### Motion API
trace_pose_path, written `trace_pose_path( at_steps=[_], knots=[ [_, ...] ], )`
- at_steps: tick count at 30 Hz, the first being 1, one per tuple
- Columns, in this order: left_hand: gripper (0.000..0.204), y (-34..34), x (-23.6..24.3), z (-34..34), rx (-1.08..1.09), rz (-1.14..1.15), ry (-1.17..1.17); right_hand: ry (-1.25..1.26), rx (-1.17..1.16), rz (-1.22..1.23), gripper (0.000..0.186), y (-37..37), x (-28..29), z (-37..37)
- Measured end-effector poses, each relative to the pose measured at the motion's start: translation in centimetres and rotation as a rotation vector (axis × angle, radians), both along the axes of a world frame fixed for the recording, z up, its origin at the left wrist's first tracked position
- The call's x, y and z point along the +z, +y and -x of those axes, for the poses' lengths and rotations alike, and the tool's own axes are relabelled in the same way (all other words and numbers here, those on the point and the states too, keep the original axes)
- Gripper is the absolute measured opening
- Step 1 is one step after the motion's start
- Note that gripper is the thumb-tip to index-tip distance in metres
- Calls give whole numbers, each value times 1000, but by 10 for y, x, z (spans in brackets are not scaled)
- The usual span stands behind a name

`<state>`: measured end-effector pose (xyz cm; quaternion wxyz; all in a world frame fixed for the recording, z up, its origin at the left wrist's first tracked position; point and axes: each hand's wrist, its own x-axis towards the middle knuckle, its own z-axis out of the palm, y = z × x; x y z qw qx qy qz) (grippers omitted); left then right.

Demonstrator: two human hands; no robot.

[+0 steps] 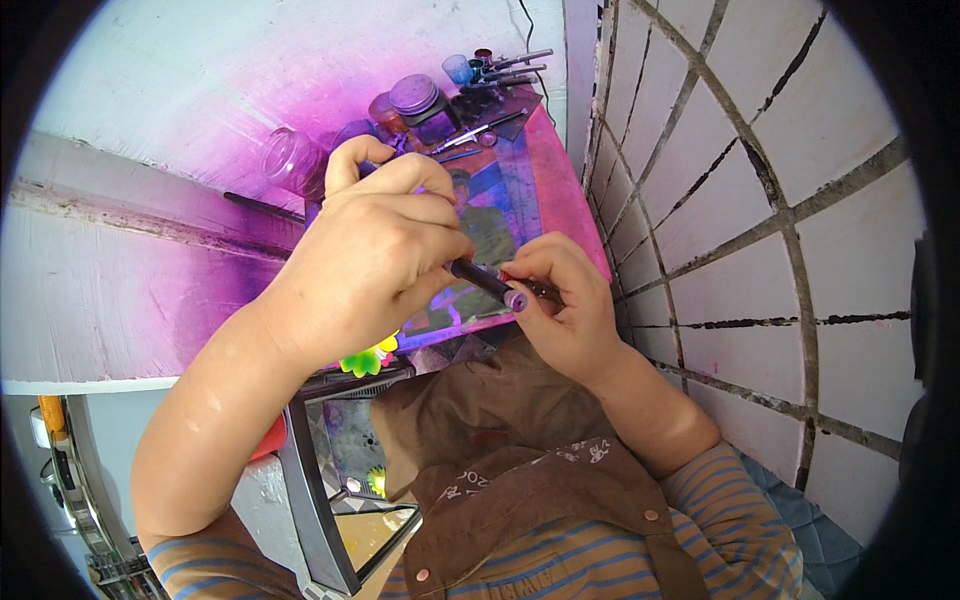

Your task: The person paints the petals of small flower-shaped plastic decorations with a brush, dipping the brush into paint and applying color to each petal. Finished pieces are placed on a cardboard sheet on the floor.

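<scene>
My left hand (375, 240) is closed around a slim dark tube (485, 283), shaped like a pen or an airbrush body. Its round, purple-stained end points toward me. Close against that end, my right hand (565, 305) pinches a small dark piece with a bit of red on it; the fingers cover most of it, so its kind is unclear. Whether the two pieces touch cannot be made out. Below both hands lies a paint-stained purple and pink board (560, 190). A dark object also shows above my left fingers, mostly hidden by them.
Beyond my hands stand a clear jar (293, 160), a dark lidded jar (420, 108) and a small blue cup (458, 70). Several thin tools (520, 68) lie at the back. A tiled wall (740, 250) rises close on the right. A black frame (322, 500) is below my left arm.
</scene>
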<state>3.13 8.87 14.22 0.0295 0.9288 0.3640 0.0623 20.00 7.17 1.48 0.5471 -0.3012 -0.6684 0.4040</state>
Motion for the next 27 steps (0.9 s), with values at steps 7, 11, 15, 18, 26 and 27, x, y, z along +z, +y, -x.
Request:
trace_pose_path(
  at_steps=[7, 11, 15, 18, 26, 27],
  knots=[
    [22, 5, -3, -2, -40, -1, -24, 104, 77, 188, 8, 1, -6, 1],
    [21, 5, -4, -4, -49, 1, -26, 185, 165, 337, 7, 2, -10, -2],
    [21, 5, -5, -4, -54, 18, -31, 249, 285, 488, 6, 4, -8, -6],
    [20, 5, -3, -7, -59, 32, -36, 264, 385, 612, 10, 10, -3, -11],
    [21, 8, -8, -10, -73, 58, -40, 323, 462, 770, 16, 13, 0, -15],
    [21, 9, -10, -9, -72, 65, -43, 305, 467, 803, 16, 14, 1, -16]
  ],
)
